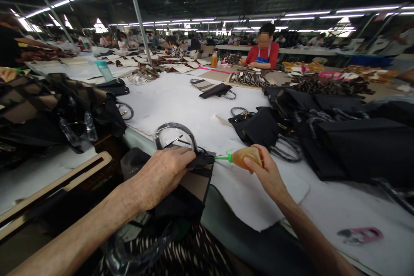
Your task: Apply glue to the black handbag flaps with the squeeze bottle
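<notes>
Left hand (164, 172) is lying on a black-and-tan handbag (197, 187) at the near edge of the white tabletop (181, 99), fingers (184, 157) together and curling over the bag's top edge, just beside its round handle (174, 131). Right hand (267, 174) is holding an amber squeeze bottle (247, 156), fingers clamping round its body, its green nozzle (223, 158) pointing at and almost touching that top edge. Finished black handbags (339, 142) are lying to the right; pink thread snips (360, 235) are resting well apart, near the right edge.
</notes>
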`<state>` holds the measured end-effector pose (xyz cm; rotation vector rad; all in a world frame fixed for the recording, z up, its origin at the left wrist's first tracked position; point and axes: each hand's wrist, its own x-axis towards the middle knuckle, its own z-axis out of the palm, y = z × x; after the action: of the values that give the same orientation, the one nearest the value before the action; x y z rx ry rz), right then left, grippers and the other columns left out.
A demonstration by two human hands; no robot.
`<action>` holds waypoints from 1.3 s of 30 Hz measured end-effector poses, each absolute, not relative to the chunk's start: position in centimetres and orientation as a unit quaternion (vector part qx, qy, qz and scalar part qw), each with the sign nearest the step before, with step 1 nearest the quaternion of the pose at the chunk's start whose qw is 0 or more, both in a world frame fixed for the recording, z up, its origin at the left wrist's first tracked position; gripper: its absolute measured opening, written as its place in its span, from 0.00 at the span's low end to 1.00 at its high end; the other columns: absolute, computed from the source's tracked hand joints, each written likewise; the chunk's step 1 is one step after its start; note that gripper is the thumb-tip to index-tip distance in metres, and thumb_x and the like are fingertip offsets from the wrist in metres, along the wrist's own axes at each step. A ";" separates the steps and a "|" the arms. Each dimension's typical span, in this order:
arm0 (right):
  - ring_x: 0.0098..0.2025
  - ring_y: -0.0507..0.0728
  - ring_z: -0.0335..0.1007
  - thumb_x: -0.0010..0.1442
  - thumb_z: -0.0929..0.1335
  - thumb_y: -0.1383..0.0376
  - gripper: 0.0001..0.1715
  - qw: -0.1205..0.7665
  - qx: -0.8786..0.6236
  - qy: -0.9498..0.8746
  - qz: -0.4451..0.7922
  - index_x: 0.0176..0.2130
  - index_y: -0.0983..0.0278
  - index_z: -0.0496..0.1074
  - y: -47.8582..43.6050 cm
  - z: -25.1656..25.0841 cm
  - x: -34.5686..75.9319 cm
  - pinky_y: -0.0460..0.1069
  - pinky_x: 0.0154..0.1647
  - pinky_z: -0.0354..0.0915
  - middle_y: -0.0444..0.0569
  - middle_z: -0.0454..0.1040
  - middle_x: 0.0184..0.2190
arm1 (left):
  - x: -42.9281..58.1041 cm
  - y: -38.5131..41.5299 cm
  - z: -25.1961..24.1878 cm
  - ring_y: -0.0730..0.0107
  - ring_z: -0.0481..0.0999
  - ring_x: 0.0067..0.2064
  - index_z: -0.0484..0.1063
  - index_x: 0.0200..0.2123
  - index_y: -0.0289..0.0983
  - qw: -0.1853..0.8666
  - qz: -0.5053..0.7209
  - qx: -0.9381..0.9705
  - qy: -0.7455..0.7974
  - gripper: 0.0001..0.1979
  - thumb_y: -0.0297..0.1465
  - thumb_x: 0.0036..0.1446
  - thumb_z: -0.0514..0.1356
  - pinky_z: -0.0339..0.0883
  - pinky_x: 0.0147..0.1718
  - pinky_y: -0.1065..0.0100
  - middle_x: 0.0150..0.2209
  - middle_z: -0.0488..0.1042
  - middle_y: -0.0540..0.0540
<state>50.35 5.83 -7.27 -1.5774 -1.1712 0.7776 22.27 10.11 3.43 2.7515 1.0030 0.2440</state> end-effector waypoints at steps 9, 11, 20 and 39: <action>0.32 0.55 0.62 0.54 0.68 0.53 0.25 0.478 -0.647 -0.494 0.330 0.48 0.59 0.61 5.3 -7.1 50.1 0.49 0.29 0.62 0.43 0.66 0.33 | 22.1 9.6 3.3 0.67 0.71 0.41 0.67 0.40 0.38 0.122 0.080 0.928 0.342 0.13 0.21 0.55 0.49 0.65 0.40 0.68 0.37 0.71 0.46; 0.30 0.54 0.61 0.54 0.68 0.53 0.25 0.472 -0.644 -0.498 0.338 0.48 0.59 0.61 5.0 -7.0 50.0 0.48 0.27 0.61 0.43 0.67 0.32 | 22.0 9.5 3.2 0.67 0.71 0.41 0.67 0.40 0.38 0.127 0.085 0.927 0.342 0.13 0.21 0.54 0.49 0.65 0.41 0.68 0.37 0.71 0.46; 0.27 0.52 0.60 0.54 0.68 0.54 0.23 0.477 -0.643 -0.489 0.345 0.46 0.60 0.62 4.4 -6.8 50.0 0.47 0.26 0.60 0.42 0.66 0.30 | 21.2 8.3 2.3 0.65 0.71 0.44 0.67 0.42 0.38 0.131 0.114 0.920 0.351 0.15 0.20 0.54 0.49 0.65 0.45 0.65 0.40 0.72 0.45; 0.29 0.53 0.61 0.55 0.67 0.55 0.22 0.461 -0.641 -0.486 0.375 0.46 0.61 0.62 3.1 -6.5 49.3 0.46 0.24 0.61 0.44 0.67 0.32 | 20.3 6.6 0.8 0.65 0.71 0.46 0.68 0.44 0.35 0.131 0.158 0.914 0.350 0.16 0.20 0.54 0.48 0.66 0.46 0.65 0.45 0.72 0.43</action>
<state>49.30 3.15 -6.54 -1.5771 -1.1952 0.9232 20.26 6.61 0.76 2.6547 1.0162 0.4600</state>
